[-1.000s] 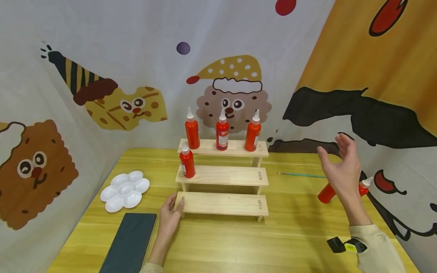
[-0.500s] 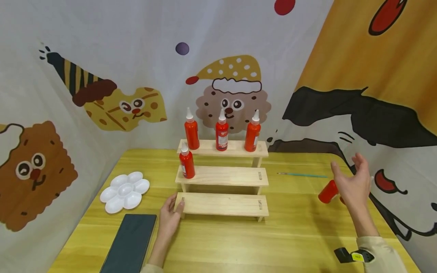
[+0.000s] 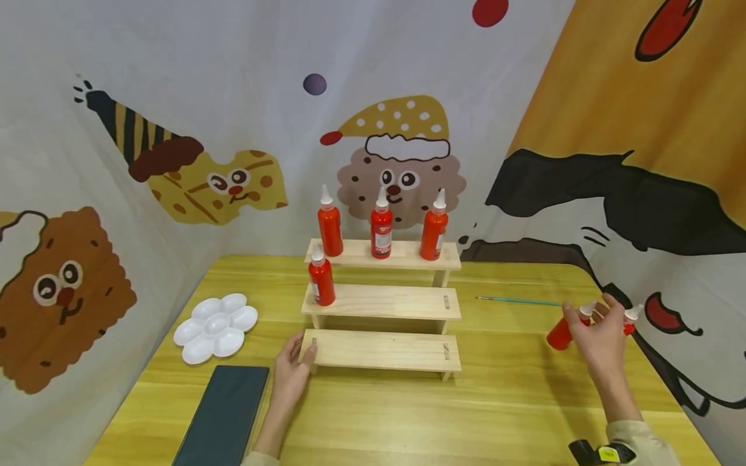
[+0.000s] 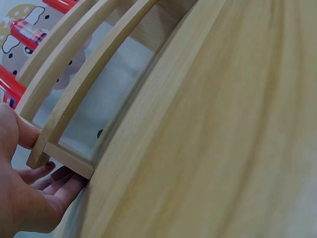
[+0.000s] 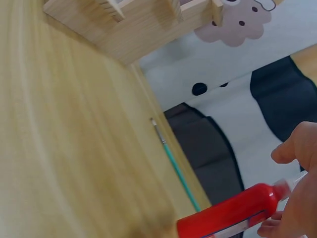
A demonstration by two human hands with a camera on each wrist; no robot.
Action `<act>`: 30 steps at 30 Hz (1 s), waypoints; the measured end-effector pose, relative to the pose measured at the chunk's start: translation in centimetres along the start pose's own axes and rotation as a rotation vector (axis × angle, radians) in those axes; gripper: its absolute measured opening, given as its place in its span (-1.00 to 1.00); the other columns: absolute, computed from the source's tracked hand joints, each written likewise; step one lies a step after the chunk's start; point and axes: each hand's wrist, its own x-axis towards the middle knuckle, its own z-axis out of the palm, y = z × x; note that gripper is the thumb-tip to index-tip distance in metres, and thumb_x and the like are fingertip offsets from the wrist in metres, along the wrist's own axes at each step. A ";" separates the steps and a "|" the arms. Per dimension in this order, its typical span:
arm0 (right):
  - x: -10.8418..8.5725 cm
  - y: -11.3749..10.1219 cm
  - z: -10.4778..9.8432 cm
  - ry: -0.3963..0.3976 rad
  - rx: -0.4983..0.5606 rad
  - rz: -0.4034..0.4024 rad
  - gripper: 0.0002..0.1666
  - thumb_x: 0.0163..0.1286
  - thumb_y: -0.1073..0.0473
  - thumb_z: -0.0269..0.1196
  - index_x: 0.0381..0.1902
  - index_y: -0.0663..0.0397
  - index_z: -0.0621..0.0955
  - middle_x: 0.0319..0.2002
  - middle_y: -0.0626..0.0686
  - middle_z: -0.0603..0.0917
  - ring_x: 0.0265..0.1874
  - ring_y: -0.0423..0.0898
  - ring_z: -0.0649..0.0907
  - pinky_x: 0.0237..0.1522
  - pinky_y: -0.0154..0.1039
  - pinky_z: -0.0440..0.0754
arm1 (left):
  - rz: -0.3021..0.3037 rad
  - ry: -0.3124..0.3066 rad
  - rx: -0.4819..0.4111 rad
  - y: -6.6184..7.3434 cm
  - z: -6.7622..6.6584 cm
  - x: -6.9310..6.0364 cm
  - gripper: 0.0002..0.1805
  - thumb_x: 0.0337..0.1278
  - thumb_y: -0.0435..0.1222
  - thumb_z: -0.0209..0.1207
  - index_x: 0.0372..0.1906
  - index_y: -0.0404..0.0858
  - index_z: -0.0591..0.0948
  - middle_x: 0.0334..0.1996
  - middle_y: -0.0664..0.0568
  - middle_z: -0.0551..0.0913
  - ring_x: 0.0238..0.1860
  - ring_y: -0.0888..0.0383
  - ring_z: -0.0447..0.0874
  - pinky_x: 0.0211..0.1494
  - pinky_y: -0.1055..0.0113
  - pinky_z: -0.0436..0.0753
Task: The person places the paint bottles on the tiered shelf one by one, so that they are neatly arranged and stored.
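Note:
My left hand grips the left end of a three-step wooden display stand, thumb on the lowest board and fingers around its end. In the left wrist view those fingers lie beside the stand's leg. At the right, my right hand reaches around the top of a red paint bottle with a white nozzle. The right wrist view shows the thumb apart from the bottle's neck. Another red bottle stands partly hidden behind this hand. Three red bottles line the top step; one red bottle stands on the middle step's left end.
A thin turquoise paintbrush lies right of the stand. On the left are a white flower-shaped palette and a dark flat rectangular object. A printed cloth hangs behind and beside the wooden table.
My right hand has moved down to the red bottle at the right, its thumb and fingers coming nearer each other around the top. The left hand has stayed on the stand.

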 end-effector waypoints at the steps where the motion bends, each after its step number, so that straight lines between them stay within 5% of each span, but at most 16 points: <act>1: 0.0 0.3 0.1 -0.005 -0.003 0.011 0.02 0.45 -0.04 0.20 0.62 0.13 -0.08 0.54 0.38 0.19 0.48 0.36 0.29 0.45 0.31 0.29 | -0.001 -0.001 -0.002 0.0 0.0 0.0 -0.44 0.42 -0.36 0.14 0.41 -0.50 0.36 0.32 -0.49 0.46 0.46 -0.37 0.30 0.46 -0.15 0.39; 2: 0.0 0.6 0.2 -0.009 -0.012 0.024 0.01 0.46 -0.04 0.20 0.61 0.14 -0.08 0.53 0.38 0.20 0.47 0.36 0.32 0.44 0.29 0.33 | -0.001 -0.003 -0.002 0.0 0.0 0.0 -0.44 0.43 -0.36 0.14 0.41 -0.50 0.36 0.33 -0.48 0.46 0.46 -0.37 0.29 0.46 -0.16 0.40; 5: 0.1 1.4 0.5 -0.014 -0.032 0.034 -0.01 0.46 -0.02 0.20 0.59 0.20 -0.04 0.49 0.42 0.27 0.39 0.36 0.40 0.15 -0.20 0.67 | -0.001 -0.005 -0.002 0.0 0.1 0.0 -0.45 0.43 -0.35 0.14 0.41 -0.49 0.37 0.33 -0.47 0.46 0.47 -0.36 0.29 0.46 -0.16 0.40; 7: 0.1 1.9 0.6 -0.022 -0.048 0.034 -0.03 0.47 -0.01 0.19 0.57 0.26 -0.02 0.47 0.45 0.29 0.34 0.36 0.43 -0.17 -0.51 0.57 | -0.001 -0.003 -0.001 0.0 0.1 0.0 -0.45 0.42 -0.36 0.14 0.41 -0.49 0.37 0.33 -0.47 0.46 0.46 -0.36 0.30 0.46 -0.16 0.40; 9: 0.0 2.3 0.7 -0.022 -0.067 0.036 -0.07 0.48 0.01 0.16 0.56 0.32 0.01 0.44 0.48 0.32 0.30 0.37 0.46 -0.32 -0.59 0.33 | 0.002 0.000 0.001 0.0 0.1 0.0 -0.46 0.42 -0.37 0.14 0.40 -0.49 0.38 0.32 -0.47 0.46 0.46 -0.36 0.31 0.46 -0.16 0.39; 13: -0.2 2.9 1.1 -0.025 -0.115 0.026 -0.17 0.51 0.07 0.09 0.49 0.47 0.09 0.32 0.55 0.39 0.19 0.40 0.48 -0.08 -0.16 0.52 | 0.001 0.003 0.004 0.1 0.2 0.1 -0.46 0.41 -0.38 0.13 0.41 -0.49 0.38 0.33 -0.48 0.46 0.45 -0.35 0.33 0.47 -0.15 0.38; 16: -0.3 3.4 1.6 -0.028 -0.151 0.000 -0.26 0.52 0.13 0.07 0.41 0.57 0.16 0.20 0.58 0.44 0.10 0.42 0.47 0.07 0.21 0.45 | -0.004 -0.002 0.001 0.1 0.1 0.1 -0.45 0.42 -0.38 0.13 0.42 -0.49 0.36 0.35 -0.48 0.44 0.47 -0.36 0.29 0.49 -0.16 0.36; 30: -0.5 5.5 2.6 -0.066 -0.170 -0.005 -0.42 0.53 0.22 0.03 0.27 0.62 0.20 0.14 0.61 0.42 0.06 0.42 0.47 0.13 0.28 0.41 | -0.009 0.001 -0.002 0.0 0.1 0.0 -0.45 0.42 -0.37 0.12 0.42 -0.49 0.36 0.35 -0.47 0.43 0.48 -0.36 0.27 0.50 -0.15 0.34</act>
